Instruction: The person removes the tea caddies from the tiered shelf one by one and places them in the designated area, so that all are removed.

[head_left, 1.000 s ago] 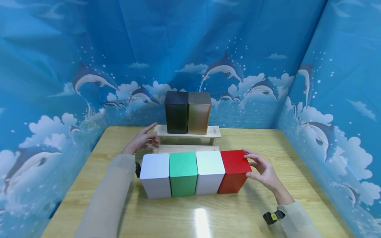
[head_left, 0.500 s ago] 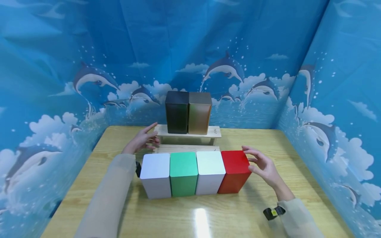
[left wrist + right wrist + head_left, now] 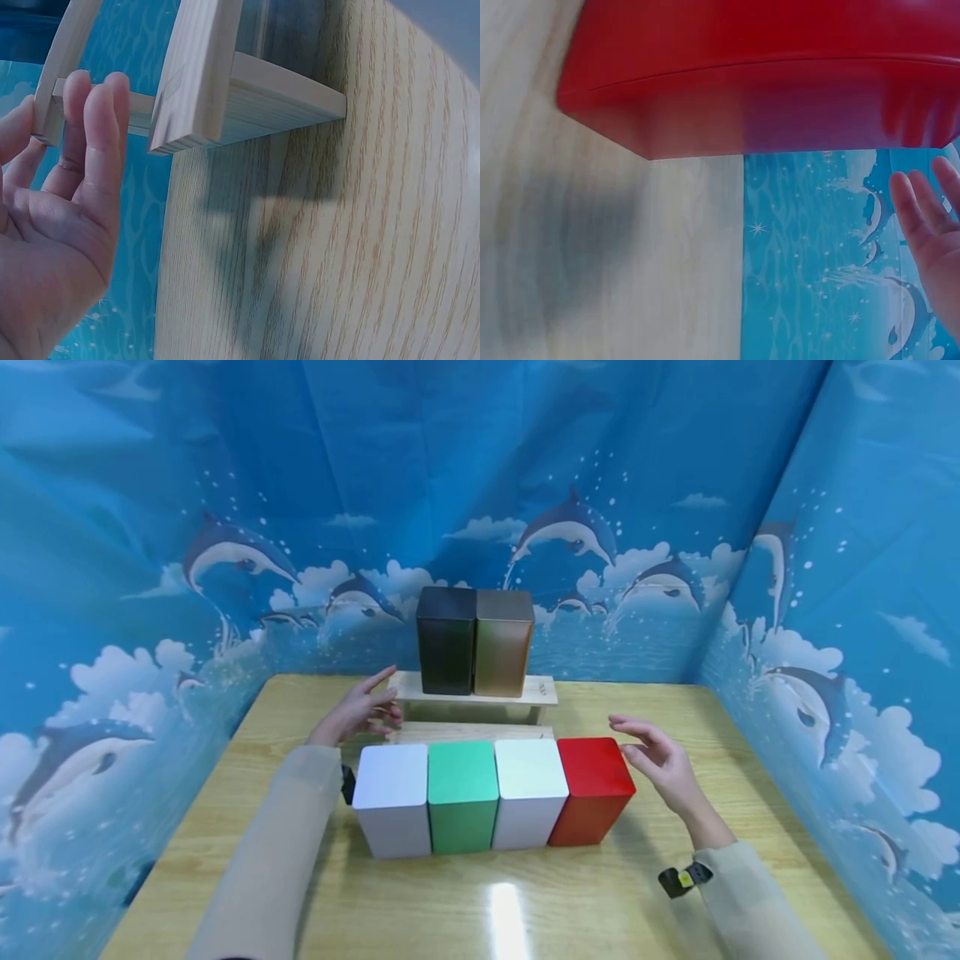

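My left hand is at the left end of a two-tier wooden rack, fingers loosely spread. In the left wrist view, those fingertips are close to the rack's upper shelf; whether they touch it I cannot tell. The right hand hovers right of a red box, fingers loosely bent and holding nothing. A gap shows between hand and red box in the right wrist view. Left of the red box, a white box, a green box and a pale lilac box stand in one row.
On the rack's upper tier, a black box and a bronze box stand side by side. The row of boxes partly covers the lower tier. Behind the wood-grain table hangs a blue dolphin-print curtain.
My right hand has come off the red box, moving slightly up and away from its right side. The left hand and all the boxes have stayed in place.
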`<state>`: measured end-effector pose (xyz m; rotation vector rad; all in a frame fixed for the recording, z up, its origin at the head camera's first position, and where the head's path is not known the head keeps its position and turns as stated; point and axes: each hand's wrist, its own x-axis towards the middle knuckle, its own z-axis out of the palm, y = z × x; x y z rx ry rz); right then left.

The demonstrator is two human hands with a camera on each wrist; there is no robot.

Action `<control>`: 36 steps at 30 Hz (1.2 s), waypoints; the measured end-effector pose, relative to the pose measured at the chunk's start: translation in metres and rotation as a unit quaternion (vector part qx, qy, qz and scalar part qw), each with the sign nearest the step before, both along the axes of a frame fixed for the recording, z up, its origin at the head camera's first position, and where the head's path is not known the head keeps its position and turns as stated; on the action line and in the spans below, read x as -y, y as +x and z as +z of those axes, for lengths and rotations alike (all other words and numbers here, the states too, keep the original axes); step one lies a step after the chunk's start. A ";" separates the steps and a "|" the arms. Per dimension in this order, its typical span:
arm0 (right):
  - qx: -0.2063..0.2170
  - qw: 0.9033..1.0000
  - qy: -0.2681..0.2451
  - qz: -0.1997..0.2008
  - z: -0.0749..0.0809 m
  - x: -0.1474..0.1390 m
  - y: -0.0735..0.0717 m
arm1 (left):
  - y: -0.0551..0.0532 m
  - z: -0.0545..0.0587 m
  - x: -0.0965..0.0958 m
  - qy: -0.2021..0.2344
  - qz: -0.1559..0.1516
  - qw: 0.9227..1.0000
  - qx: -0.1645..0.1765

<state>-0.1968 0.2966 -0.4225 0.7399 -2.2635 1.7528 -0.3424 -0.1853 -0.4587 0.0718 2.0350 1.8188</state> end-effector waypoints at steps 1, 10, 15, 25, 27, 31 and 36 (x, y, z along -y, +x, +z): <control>-0.001 1.000 -0.003 -0.002 0.001 0.001 -0.002 | 0.000 0.000 0.000 0.000 0.000 1.000 0.000; -0.010 1.000 -0.005 0.015 0.013 0.003 -0.021 | 0.002 0.003 0.000 0.007 -0.007 1.000 -0.002; -0.002 1.000 0.009 0.016 0.023 0.002 -0.032 | -0.001 0.000 0.000 0.005 -0.001 1.000 -0.001; -0.022 0.997 0.042 0.060 0.048 -0.004 -0.050 | 0.000 0.001 -0.001 0.007 -0.001 1.000 0.002; -0.022 0.997 0.049 0.060 0.052 -0.004 -0.053 | 0.000 0.002 -0.001 0.008 -0.002 1.000 0.001; -0.005 0.996 0.074 0.052 0.061 -0.002 -0.059 | 0.000 0.003 -0.002 0.004 0.000 1.000 0.004; 0.040 0.987 0.150 0.035 0.075 0.004 -0.067 | 0.000 0.003 -0.002 -0.002 0.004 1.000 0.006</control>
